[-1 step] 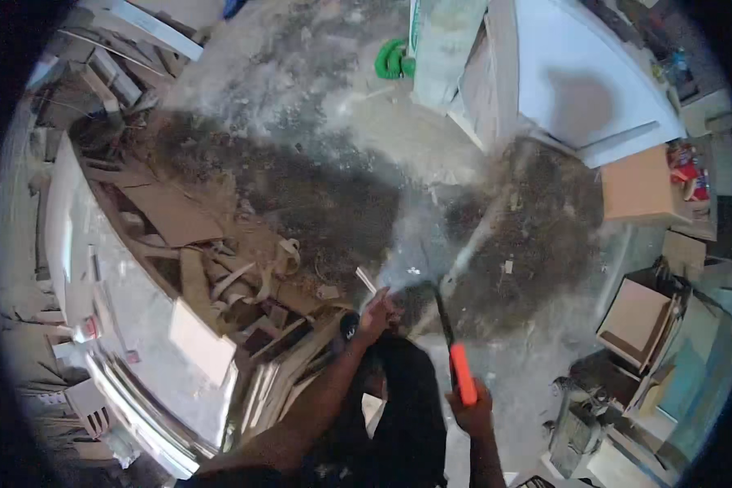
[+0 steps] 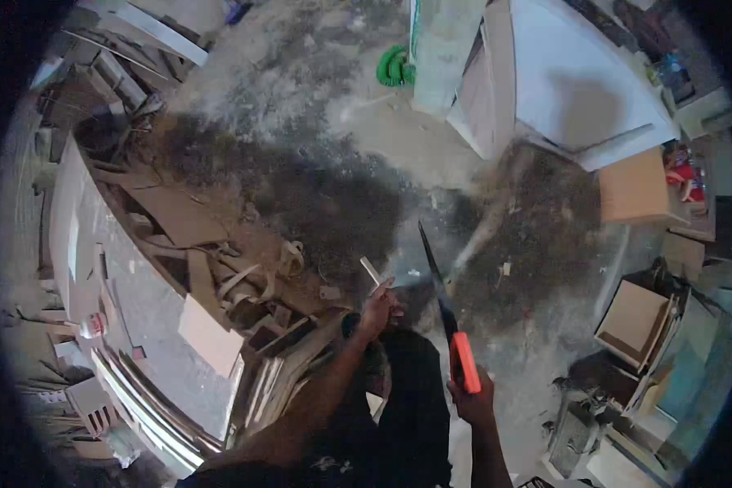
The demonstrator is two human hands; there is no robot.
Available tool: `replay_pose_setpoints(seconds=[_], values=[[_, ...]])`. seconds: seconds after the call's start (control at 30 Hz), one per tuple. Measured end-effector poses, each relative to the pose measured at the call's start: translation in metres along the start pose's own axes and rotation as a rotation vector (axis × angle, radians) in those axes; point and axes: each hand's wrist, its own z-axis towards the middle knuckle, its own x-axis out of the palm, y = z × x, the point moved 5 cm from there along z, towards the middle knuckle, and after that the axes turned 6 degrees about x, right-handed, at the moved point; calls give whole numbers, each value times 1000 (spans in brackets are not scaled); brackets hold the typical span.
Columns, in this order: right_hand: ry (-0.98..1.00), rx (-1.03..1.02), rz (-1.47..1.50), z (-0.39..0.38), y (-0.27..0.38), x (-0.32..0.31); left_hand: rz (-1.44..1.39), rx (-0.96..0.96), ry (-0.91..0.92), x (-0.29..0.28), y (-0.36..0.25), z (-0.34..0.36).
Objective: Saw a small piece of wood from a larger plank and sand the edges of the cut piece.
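My left hand (image 2: 378, 309), at the lower middle, grips a short pale strip (image 2: 370, 269), probably wood, which sticks up past my fingers. To its right, my right hand (image 2: 473, 400) is closed on the red handle (image 2: 465, 362) of a handsaw, whose long dark blade (image 2: 433, 268) points up and away from me over the floor. The blade and strip are apart. My dark-clothed legs (image 2: 407, 382) show below and between the hands, and a stack of boards (image 2: 276, 374) leans close by my left forearm.
A grey worktable (image 2: 122, 301) at left borders scrap cardboard and offcuts (image 2: 228, 276). Ahead are a stained concrete floor (image 2: 301, 187), a coiled green object (image 2: 394, 67) and a large white panel (image 2: 586, 73). An orange-brown box (image 2: 634, 187) and piled boards (image 2: 634, 325) stand at right.
The saw blade's tip now shows more distinctly. My left hand with the strip sits slightly higher and further right, the saw handle slightly to the right. Both grips are the same.
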Motion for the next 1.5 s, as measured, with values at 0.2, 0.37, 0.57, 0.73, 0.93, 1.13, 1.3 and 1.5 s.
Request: replay_pose_setpoints(seconds=[0.2, 0.37, 0.57, 0.73, 0.93, 1.13, 1.3, 1.5], values=[[153, -335, -10, 100, 74, -35, 400, 464, 245, 185, -200, -49], [448, -420, 261, 145, 180, -46, 469, 555, 144, 237, -234, -95], [566, -671, 206, 147, 263, -45, 585, 599, 58, 307, -241, -142], [875, -588, 358, 116, 276, -24, 639, 714, -62, 321, -221, -175], [1007, -506, 527, 65, 255, -34, 388, 922, -184, 348, -169, -226], [1075, -524, 484, 12, 200, -57, -27, 1172, -591, 351, -77, -267], [1159, -461, 442, -9, 166, -72, -385, 1249, -838, 363, -21, -291], [1199, -402, 428, -30, 138, -88, -647, 1443, -764, 368, 11, -289]])
